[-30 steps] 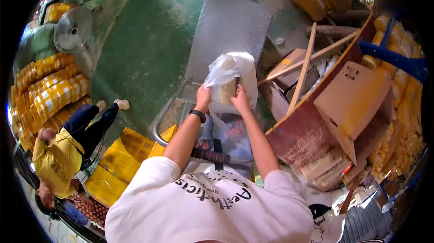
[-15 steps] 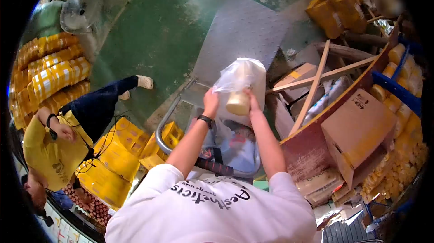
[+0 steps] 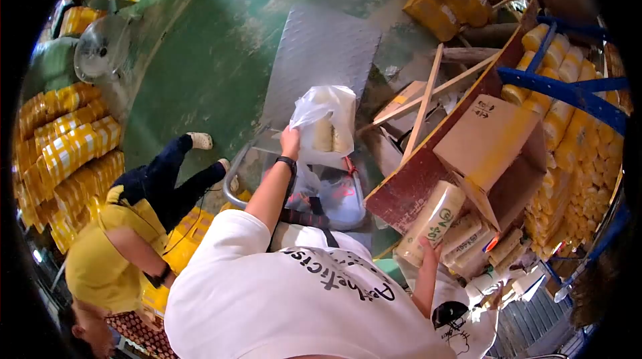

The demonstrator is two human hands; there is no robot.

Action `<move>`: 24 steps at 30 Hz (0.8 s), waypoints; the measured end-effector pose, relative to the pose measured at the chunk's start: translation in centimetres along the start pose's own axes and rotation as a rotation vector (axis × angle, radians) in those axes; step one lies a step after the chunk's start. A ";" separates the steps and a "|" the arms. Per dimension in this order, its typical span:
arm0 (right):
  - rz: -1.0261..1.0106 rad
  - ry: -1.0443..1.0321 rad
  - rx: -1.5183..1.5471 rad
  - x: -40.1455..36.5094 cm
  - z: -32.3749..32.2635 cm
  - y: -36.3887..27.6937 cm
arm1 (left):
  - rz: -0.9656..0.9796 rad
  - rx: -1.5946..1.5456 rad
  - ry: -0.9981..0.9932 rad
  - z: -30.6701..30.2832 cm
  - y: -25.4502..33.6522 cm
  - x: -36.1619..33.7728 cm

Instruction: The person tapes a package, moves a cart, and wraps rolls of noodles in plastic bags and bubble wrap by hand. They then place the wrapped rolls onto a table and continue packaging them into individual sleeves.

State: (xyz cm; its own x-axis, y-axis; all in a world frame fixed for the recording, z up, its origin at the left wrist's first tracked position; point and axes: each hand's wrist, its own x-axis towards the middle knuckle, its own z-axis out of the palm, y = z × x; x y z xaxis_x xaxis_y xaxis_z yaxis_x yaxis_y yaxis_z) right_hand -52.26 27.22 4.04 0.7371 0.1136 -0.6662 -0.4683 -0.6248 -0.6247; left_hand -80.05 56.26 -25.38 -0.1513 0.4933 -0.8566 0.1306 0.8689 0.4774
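Observation:
My left hand [image 3: 291, 143] is closed on the edge of a clear plastic bag [image 3: 341, 99]. The bag hangs over the cart, and the ends of pale rolls [image 3: 324, 135] show inside it. Down at the right, my right hand [image 3: 430, 252] grips the lower part of a pale wrapped roll [image 3: 438, 212] with green writing, beside other wrapped rolls [image 3: 468, 242] on the shelf.
The metal cart [image 3: 234, 175] stands before me, with a grey plate [image 3: 321, 51] beyond. An open cardboard box [image 3: 491, 138] and blue rack beams [image 3: 568, 95] are at right. A person in yellow [image 3: 110, 252] bends over yellow parcels at left. Wooden strips [image 3: 424, 101] lie crossed.
My right hand has left the bagged roll and moved down right onto another roll. My left hand still holds the bag. The view has shifted, and the person in yellow has bent over.

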 end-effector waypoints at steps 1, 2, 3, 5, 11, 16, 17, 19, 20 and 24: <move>-0.042 0.100 -0.009 1.6 -1.8 1.8 | 0.045 0.032 0.005 0.5 -0.4 0.6; -0.085 0.151 -0.196 5.0 -5.5 5.7 | 0.088 0.059 0.014 1.0 -0.8 1.0; -0.066 0.275 -0.333 6.5 -6.0 6.5 | 0.130 0.086 0.028 1.3 -1.0 1.2; -0.028 0.516 -0.610 8.6 -6.9 7.2 | 0.180 0.109 0.037 1.5 -1.1 1.0; -0.691 0.594 -1.216 8.0 -0.2 3.5 | 0.093 0.062 0.004 0.5 -0.9 0.1; -0.001 -0.420 0.043 4.1 21.8 6.5 | 0.023 -0.009 -0.040 0.5 -2.3 -1.4; 0.263 -0.691 0.019 6.1 24.9 7.4 | 0.035 0.008 -0.040 0.3 -2.1 -2.2; 0.588 -0.420 0.026 9.5 31.9 12.9 | 0.087 -0.002 -0.057 -0.1 -2.3 -2.7; 0.681 -0.339 0.065 11.4 34.3 14.9 | 0.044 0.015 -0.051 -0.1 -1.4 -3.2; 0.719 -0.181 0.121 16.0 38.1 25.7 | 0.043 0.096 -0.105 0.6 -0.3 -4.7</move>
State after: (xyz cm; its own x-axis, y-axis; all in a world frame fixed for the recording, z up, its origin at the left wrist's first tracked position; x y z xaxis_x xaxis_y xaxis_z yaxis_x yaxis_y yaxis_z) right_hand -71.09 42.42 -38.23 0.1423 -0.1591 -0.9770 -0.8621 -0.5049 -0.0434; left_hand -78.75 53.70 -21.62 -0.0408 0.5190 -0.8538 0.2289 0.8366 0.4977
